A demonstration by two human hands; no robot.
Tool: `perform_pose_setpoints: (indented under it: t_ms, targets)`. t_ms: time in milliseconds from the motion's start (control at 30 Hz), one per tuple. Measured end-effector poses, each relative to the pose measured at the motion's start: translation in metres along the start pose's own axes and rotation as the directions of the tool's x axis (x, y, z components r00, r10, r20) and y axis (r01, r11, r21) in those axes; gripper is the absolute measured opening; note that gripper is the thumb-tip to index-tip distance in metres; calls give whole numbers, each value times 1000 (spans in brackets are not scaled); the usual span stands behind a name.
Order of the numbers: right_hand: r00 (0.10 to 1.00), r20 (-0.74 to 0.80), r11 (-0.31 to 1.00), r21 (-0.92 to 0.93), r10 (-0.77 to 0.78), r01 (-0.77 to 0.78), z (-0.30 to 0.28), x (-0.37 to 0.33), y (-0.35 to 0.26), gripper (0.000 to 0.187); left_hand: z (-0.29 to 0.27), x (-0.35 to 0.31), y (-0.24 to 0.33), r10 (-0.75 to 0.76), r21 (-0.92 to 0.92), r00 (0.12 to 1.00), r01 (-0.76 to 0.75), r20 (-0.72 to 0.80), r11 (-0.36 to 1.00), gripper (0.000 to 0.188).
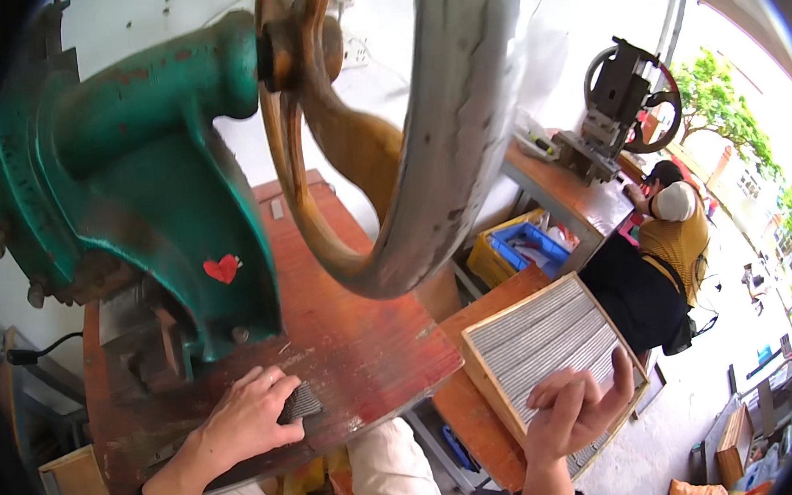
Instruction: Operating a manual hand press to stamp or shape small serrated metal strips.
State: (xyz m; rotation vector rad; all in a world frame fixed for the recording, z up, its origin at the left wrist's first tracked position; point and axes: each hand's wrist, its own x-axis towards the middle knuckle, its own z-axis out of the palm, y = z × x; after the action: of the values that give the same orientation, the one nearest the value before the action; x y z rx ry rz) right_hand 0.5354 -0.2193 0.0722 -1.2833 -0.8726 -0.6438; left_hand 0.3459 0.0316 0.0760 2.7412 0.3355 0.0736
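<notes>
The left hand (247, 417) pinches a small ribbed metal piece (300, 403) flat on the red bench (367, 352), just beside the green press (131, 194), so it stays steady. The right hand (572, 410) hovers empty, its grip released, over a wooden tray (538, 343) of stacked metal strips.

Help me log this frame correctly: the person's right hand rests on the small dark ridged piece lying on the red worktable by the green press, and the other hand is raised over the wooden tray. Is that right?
Not quite. The head view shows the left hand on the small dark ridged piece on the red worktable by the green press; the right hand is raised, open, over the wooden tray.
</notes>
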Motion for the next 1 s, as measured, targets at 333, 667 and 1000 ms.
perform_pose_setpoints:
  t_ms: [333,667,1000]
  targets:
    - [465,495,435,182,734,-882,75,-53,-2,31,17,-13,-12,-110,-216,994,101,-28,971,53]
    - [889,-67,740,584,453,-333,30,36,9,37,23,-18,-14,-88,-217,990,61,-113,974,47]
    - [517,517,382,350,682,-855,86,-76,0,36,27,-12,-15,-167,-195,970,132,-175,972,51]
